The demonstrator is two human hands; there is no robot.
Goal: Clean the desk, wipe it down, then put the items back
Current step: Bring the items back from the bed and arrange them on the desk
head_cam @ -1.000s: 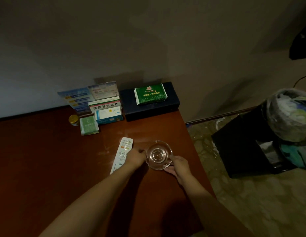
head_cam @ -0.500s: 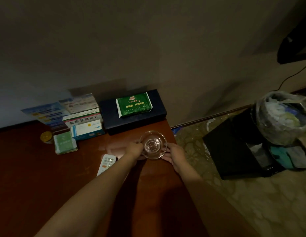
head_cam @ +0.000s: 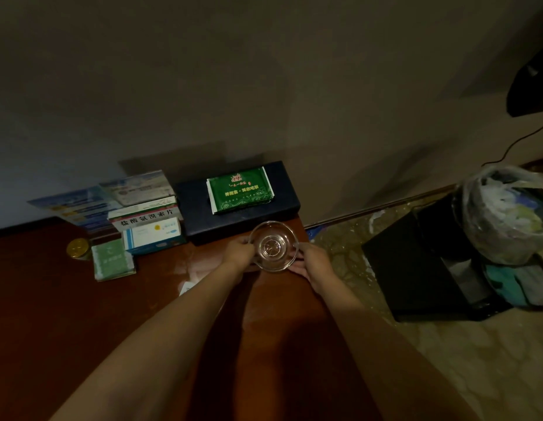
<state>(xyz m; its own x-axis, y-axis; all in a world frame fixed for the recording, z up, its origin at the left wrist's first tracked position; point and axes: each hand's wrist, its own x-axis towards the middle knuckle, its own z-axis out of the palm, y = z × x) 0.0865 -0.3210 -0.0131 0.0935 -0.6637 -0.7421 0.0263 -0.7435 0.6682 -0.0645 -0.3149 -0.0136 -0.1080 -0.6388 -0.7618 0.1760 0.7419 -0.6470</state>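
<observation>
The left hand [head_cam: 238,252] and right hand [head_cam: 314,264] grip opposite rims of a round clear glass dish [head_cam: 274,246] at the far right corner of the reddish-brown wooden table [head_cam: 51,314], just before a dark blue box [head_cam: 282,202] topped with a green packet [head_cam: 240,193].

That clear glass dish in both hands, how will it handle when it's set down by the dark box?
The glass dish looks rigid and breakable, so set it down gently. Its smooth clear surface may be slippery; the left hand and right hand grip opposite rims. Broad and shallow, it probably won't tip on the desk.
</observation>
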